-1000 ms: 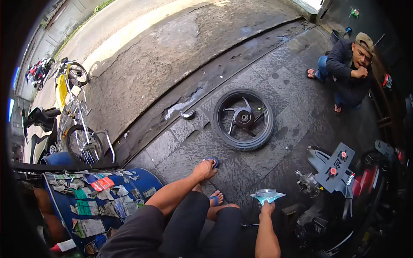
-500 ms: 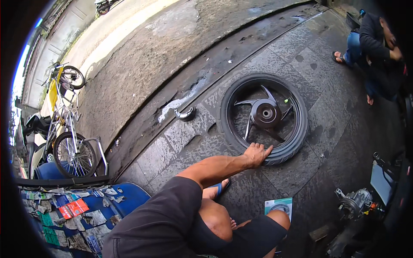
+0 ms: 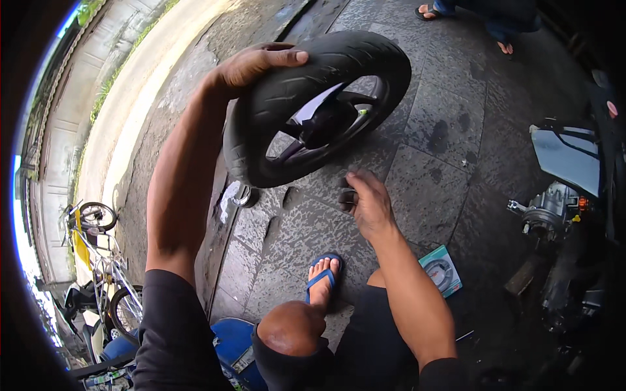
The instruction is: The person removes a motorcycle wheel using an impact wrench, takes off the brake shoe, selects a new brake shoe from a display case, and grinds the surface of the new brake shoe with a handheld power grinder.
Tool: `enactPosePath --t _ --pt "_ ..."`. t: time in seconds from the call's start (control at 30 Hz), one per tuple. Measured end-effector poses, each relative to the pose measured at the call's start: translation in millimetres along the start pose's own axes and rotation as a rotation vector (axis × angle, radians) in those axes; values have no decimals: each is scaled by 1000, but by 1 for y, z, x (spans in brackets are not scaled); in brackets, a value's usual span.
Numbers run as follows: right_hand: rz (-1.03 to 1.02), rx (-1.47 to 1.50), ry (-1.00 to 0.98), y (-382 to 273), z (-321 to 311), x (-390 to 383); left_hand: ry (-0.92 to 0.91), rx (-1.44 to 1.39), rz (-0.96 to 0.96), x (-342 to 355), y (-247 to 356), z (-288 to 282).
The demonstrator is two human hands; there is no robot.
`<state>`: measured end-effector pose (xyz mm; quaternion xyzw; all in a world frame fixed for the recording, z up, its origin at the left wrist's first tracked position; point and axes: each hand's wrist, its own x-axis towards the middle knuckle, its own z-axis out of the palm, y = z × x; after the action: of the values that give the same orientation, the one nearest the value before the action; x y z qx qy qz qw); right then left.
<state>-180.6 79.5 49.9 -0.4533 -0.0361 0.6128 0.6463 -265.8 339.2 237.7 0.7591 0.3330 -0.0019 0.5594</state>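
A motorcycle wheel (image 3: 385,62) with a black tyre stands tilted up in front of me, its spokes and hub (image 3: 326,124) showing through the ring. My left hand (image 3: 257,65) grips the tyre's upper left, thumb over the tread and fingers hidden behind. Just below the wheel's lower edge is my right hand (image 3: 370,205), apart from the tyre. Its fingers are loosely curled and I see nothing in them. A small curved metal part, perhaps a brake shoe (image 3: 244,197), lies on the tiles beyond the wheel's lower left.
By my right knee lies a flat teal and white package (image 3: 442,270). Metal engine parts (image 3: 548,212) sit on the right, near a pale panel (image 3: 566,159). Another person's feet (image 3: 427,13) are at the far right. Bicycles (image 3: 107,260) stand at left, beside a blue seat (image 3: 231,345).
The wheel has come up from lying flat on the tiles to a steep tilt. My left hand has moved from its near rim to the upper left tread. My right hand has come into view.
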Motion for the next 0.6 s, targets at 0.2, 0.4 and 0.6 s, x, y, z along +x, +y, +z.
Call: enactPosePath --t 0.2,0.4,0.6 --pt "-471 -391 -106 16 34 70 388 440 73 31 2 6" --pt "-342 -238 -198 23 51 100 477 562 79 16 21 39" --pt "-427 -160 -146 30 52 118 484 577 88 25 17 36"
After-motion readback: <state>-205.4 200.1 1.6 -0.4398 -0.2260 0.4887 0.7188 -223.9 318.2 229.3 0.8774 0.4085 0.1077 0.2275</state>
